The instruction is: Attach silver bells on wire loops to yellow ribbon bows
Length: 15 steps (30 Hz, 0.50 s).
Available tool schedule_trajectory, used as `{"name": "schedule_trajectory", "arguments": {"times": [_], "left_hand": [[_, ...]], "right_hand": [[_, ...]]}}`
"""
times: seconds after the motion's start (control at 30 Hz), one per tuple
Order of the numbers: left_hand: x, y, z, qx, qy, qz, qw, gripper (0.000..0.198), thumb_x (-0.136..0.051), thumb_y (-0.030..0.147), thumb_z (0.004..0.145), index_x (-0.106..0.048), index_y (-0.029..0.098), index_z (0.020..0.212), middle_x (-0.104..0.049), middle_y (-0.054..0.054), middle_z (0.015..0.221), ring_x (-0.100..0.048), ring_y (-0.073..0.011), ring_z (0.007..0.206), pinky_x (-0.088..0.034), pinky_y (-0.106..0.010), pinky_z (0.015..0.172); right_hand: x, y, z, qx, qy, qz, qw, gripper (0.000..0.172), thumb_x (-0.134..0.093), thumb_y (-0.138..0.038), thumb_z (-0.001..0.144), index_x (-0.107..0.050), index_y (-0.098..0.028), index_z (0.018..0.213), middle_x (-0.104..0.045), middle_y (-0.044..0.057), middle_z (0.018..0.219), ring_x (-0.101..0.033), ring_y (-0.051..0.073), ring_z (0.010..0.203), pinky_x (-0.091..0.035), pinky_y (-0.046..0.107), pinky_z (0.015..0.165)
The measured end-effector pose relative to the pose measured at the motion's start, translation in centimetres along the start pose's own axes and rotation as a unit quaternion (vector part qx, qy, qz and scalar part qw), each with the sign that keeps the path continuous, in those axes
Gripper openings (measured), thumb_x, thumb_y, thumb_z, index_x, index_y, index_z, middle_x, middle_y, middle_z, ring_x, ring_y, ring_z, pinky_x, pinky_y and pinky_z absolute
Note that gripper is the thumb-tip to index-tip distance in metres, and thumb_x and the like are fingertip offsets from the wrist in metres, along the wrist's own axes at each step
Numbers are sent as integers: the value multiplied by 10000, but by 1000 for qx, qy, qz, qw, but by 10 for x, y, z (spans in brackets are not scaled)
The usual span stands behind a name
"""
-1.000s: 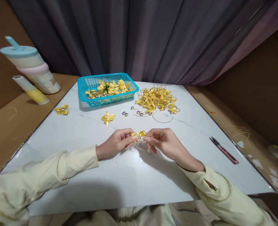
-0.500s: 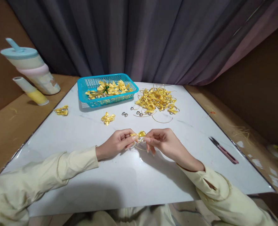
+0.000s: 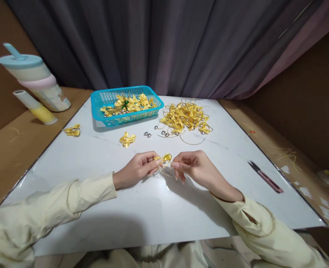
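Head view: yellow ribbon loop (image 3: 167, 157) held in front of the turquoise basket (image 3: 131, 117).
Left hand (image 3: 138, 168) pinches the loop — apparently steadying it; right hand (image 3: 196, 168) bunches its fingertips beside it, grip on gold cord (image 3: 168, 175) indeterminable. Ribbon pile (image 3: 185, 116) lies right of the basket — presumably within easy reach.

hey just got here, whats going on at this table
A person at the white table holds a small yellow ribbon piece in the left hand. The right hand is close beside it, thumb and finger drawn together; whether they grip its thin cord is too small to tell. Beyond the hands, a blue basket holds more yellow pieces, with a loose yellow pile to its right. Pink-handled snips lie on the table at the right.
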<state>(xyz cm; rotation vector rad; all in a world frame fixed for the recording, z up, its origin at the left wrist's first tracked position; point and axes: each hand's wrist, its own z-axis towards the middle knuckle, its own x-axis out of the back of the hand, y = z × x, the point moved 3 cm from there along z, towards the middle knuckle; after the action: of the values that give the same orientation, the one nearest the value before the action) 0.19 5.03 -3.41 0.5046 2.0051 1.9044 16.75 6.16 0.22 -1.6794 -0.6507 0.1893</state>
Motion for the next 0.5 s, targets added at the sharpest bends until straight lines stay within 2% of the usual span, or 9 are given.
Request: {"name": "schedule_trajectory", "arguments": {"times": [0.23,0.5], "left_hand": [[0,2,1,-5,-3,-7,1000,296,-503,412,858,-502,141,737,-399,63,513,-338,-62,458,-253,-213,447],[-1,0,0,-1,-15,-19,1000,285,-503,395,862,-489,144,728,-402,60,521,-336,-61,459,-252,-209,446]], "right_hand": [[1,3,1,16,-6,7,1000,306,-635,-415,748,-587,-126,662,-588,9,547,-495,92,429,-395,229,473],[5,2,4,27,-18,-21,999,230,-618,-330,749,-589,-132,635,-584,6,535,-494,91,428,-403,230,485]]}}
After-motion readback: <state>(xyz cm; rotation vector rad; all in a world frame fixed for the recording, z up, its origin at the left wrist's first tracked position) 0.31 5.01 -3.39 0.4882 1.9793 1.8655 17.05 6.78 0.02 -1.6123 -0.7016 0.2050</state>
